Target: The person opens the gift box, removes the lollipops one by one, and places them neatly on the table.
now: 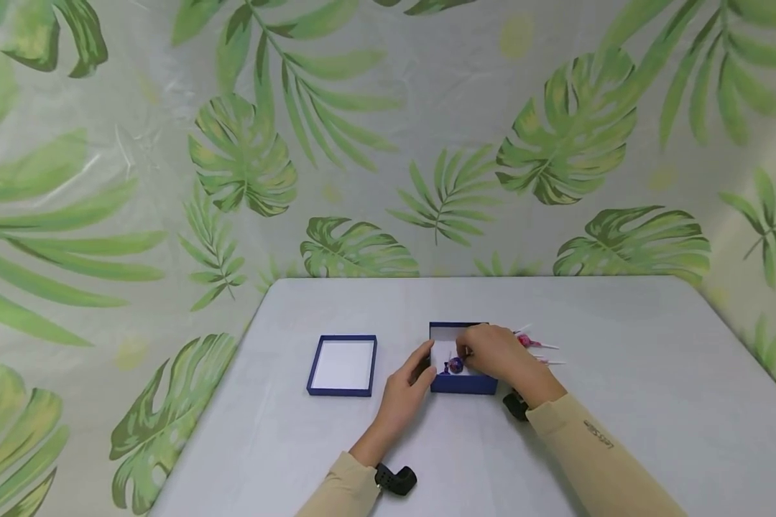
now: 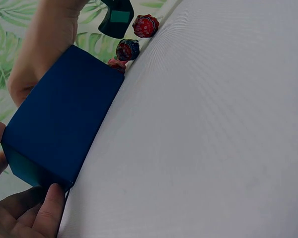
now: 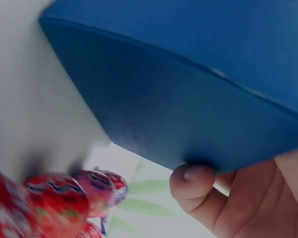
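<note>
An open blue box [image 1: 463, 385] with a pale inside stands mid-table. My left hand [image 1: 404, 391] grips its left side, thumb by the front left corner. In the left wrist view, fingers [image 2: 50, 210] lie against the lower edge of the wall. Over the box's right part, my right hand [image 1: 491, 350] reaches in with curled fingers, the tips right at a dark purple-wrapped lollipop [image 1: 455, 365]. A smaller purple wrapped piece [image 1: 445, 368] is beside it. One right finger [image 3: 192, 186] overlaps the box's outer wall in the right wrist view.
Several lollipops [image 1: 527, 340] lie right of the box, partly behind my right hand, their white sticks pointing right. Red-wrapped heads [image 3: 57, 203] show close to the box. A shallow blue-rimmed lid [image 1: 342, 393] lies to the left on the white table [image 1: 233, 459].
</note>
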`<move>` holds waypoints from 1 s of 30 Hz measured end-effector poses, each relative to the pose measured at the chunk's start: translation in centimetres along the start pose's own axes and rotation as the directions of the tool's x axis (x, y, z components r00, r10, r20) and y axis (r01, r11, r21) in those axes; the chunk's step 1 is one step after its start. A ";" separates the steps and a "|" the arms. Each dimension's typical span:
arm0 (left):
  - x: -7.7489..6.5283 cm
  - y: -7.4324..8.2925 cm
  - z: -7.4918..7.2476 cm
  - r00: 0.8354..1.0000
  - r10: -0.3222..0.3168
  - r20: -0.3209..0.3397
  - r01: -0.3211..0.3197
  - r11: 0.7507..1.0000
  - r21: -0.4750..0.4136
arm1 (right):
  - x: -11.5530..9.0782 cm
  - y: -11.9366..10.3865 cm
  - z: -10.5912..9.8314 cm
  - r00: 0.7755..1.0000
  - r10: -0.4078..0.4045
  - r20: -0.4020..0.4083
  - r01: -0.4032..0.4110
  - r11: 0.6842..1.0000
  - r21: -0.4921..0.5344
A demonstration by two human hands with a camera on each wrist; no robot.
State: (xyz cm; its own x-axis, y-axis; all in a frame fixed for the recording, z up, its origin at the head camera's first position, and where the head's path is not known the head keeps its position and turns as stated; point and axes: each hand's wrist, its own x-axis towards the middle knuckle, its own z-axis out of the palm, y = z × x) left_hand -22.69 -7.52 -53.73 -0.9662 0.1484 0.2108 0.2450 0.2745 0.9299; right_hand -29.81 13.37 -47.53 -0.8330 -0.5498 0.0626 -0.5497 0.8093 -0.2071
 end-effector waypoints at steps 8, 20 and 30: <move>0.0 0.1 0.0 1.000 -0.006 0.009 0.006 1.000 0.003 | -0.6 -0.6 -1.8 1.000 0.001 -0.006 -0.001 1.000 -0.011; 0.4 0.0 -0.1 1.000 0.009 0.001 -0.009 1.000 0.026 | -1.5 -0.7 -3.1 0.993 0.023 -0.119 -0.017 0.999 0.051; 0.0 -0.2 0.0 1.000 -0.012 0.018 0.012 1.000 0.021 | -2.5 -0.3 -3.0 0.987 0.067 -0.145 -0.048 0.990 0.129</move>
State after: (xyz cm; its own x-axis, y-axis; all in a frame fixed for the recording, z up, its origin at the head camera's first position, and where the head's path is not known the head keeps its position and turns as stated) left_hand -22.72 -7.60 -53.88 -0.9675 0.1618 0.1944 0.2355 0.2960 0.9257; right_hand -27.71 15.10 -44.65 -0.8680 -0.4588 0.1898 -0.4965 0.8012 -0.3340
